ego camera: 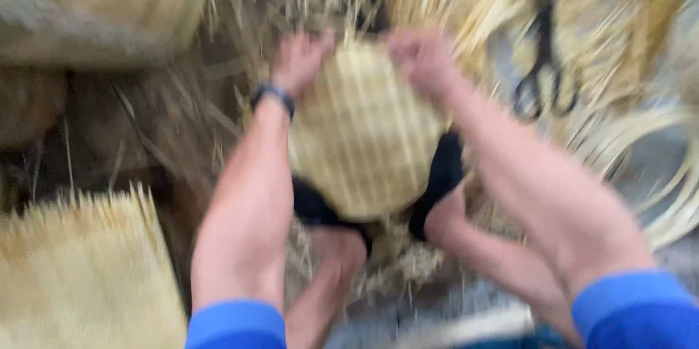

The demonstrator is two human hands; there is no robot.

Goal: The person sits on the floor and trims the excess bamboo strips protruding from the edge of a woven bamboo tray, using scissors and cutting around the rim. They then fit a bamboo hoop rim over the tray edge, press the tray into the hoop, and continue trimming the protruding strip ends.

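Note:
The picture is blurred by motion. A round woven basket (360, 138) of pale yellow strips rests on my lap between my knees. My left hand (298, 58) grips its far left edge; a dark band sits on that wrist. My right hand (422, 58) grips the far right edge. Loose strip ends stick up past the basket's far rim between both hands. Both arms wear blue sleeves.
A flat woven mat (80, 276) with frayed ends lies at lower left. A large woven basket (95, 7) stands at upper left. Dark scissors (542, 58) lie on the strips at upper right. Loose strips and coiled strips (655, 174) cover the right side.

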